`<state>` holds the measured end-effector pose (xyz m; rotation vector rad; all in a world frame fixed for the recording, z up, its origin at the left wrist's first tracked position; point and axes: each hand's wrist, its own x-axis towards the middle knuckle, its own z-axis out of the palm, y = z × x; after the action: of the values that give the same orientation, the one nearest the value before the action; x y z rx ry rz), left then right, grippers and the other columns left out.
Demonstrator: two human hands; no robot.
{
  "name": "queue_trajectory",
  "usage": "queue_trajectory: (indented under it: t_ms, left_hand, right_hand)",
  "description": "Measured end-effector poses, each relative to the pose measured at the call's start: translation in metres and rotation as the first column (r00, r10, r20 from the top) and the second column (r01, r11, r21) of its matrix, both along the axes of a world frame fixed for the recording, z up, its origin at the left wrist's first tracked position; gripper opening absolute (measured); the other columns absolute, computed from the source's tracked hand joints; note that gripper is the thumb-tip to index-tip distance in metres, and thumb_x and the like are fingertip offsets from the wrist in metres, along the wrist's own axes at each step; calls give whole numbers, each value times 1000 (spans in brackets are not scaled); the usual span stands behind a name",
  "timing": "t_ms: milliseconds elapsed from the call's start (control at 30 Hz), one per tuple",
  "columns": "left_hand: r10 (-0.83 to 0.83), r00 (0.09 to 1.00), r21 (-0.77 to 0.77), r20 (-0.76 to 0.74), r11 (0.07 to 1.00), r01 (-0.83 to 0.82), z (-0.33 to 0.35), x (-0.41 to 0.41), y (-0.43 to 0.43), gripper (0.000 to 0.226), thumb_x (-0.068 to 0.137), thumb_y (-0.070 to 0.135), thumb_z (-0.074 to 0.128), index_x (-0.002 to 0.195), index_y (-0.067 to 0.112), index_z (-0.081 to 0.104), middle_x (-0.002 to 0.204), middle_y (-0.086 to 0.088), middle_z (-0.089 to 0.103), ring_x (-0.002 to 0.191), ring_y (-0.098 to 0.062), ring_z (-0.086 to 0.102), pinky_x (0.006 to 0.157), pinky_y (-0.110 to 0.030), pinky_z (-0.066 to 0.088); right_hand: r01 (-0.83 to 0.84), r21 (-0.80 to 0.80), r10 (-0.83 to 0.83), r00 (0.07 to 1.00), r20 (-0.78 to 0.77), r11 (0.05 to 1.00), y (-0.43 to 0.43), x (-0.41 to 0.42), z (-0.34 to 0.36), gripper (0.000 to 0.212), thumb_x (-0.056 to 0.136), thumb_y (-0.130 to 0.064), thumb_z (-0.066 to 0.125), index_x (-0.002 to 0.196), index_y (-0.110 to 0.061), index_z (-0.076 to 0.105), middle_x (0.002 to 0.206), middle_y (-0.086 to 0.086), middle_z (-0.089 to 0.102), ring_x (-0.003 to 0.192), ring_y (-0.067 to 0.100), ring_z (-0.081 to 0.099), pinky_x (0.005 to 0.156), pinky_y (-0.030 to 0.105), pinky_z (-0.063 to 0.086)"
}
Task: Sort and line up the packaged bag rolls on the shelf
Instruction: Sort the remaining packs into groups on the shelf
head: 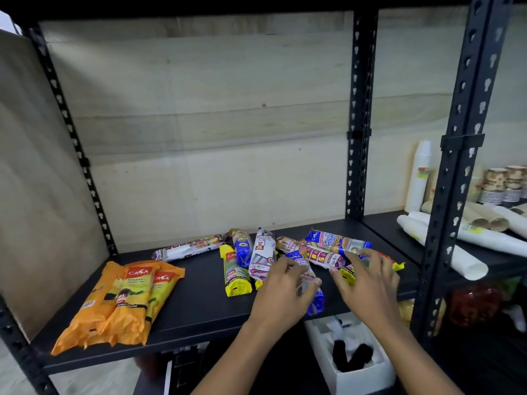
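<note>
Left hand (281,290) grips blue roll (316,301) mid-body, right hand (369,282) rests loose on yellow roll (348,273) under it; pkgs prob. light, soft, slick.

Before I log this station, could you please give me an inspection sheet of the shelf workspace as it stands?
Surface: black shelf board, dark and flat.
Job's things: orange CASA packs overlapping at left; white roll lying at the back; mixed rolls jumbled at centre-right.
Clutter: nothing seen.
Hands: left hand grips a blue roll; right hand on a yellow roll, grip unclear.
Cables: nothing seen.
Surroundings: paper cup stacks on the neighbouring shelf; white box below.
</note>
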<state>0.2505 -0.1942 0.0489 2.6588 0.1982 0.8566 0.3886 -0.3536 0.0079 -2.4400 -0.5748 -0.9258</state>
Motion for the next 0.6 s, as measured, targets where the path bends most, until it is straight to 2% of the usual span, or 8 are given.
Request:
queue_trajectory:
  t_ms: [100,167,267,400,533,600]
  left_hand:
    - [3,996,83,85,996,-10,11,-1,18,36,95,47,56,118,22,67,121,5,52,117,-11,47,90,-28,50]
    - [27,998,134,63,990,-36,15,0,31,32,94,43,58,118,24,67,124,4,51,121,-13,43,93,-29,46]
    - [82,993,197,-84,978,-64,20,1,46,34,93,43,57,123,28,63,133,1,45,128,-19,36,102,-34,38]
    - [138,963,238,-232,968,-81,28,5,59,49,90,45,58,137,34,52,150,-2,34,140,-24,25,112,-42,28]
    - [141,916,244,-377,969,-49,34,8,68,62,89,41,58,147,39,38,161,-3,19,147,-28,17,113,-49,27]
    - [133,903,239,-408,970,-34,34,10,70,65,89,40,58,149,40,34,163,-1,15,148,-29,17,112,-49,31]
  right_hand:
    - [-94,-82,91,995,-44,992,6,7,17,52,85,-50,66,128,-21,63,123,7,55,116,29,46,88,47,46]
    - [-172,-167,148,978,-145,971,11,13,26,57,89,-48,61,138,-21,53,134,7,52,125,28,44,94,44,46]
    - [-253,-228,173,931,-321,940,23,24,38,63,93,-48,57,148,-26,37,145,4,44,131,25,42,95,40,47]
    - [-339,-301,156,853,-497,891,41,41,53,64,96,-40,55,153,-29,27,155,6,33,139,28,36,103,46,42]
    - [-378,-328,141,813,-566,866,52,56,56,65,96,-34,54,154,-32,26,156,6,34,138,29,38,105,47,41]
    - [-389,-365,135,818,-559,846,57,61,54,64,95,-39,56,153,-33,29,152,8,39,136,31,39,104,48,41]
